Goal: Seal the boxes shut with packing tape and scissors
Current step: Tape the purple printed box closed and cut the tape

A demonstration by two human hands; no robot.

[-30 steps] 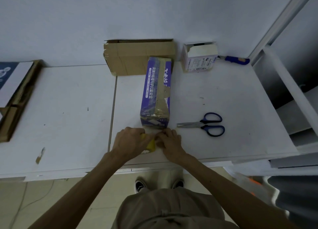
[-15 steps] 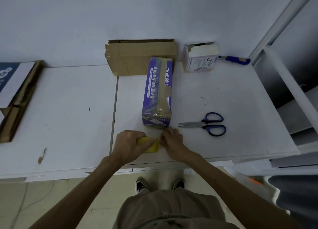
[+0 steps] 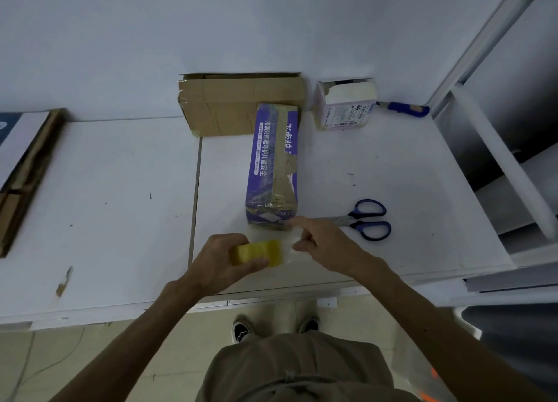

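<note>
Left hand (image 3: 220, 259) gripping the tape roll (image 3: 259, 252), our right hand (image 3: 326, 247) pinches a newly freed strip (image 3: 288, 246) for the box (image 3: 271, 166).

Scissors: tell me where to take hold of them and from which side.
The scissors are probably best taken by the blue handle loops, coming from the right. They lie flat on the table, with the loops to the right and clear and the blade tips pointing left, hidden behind the right hand.

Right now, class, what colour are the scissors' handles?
Blue, on the scissors; the head view shows it.
</note>
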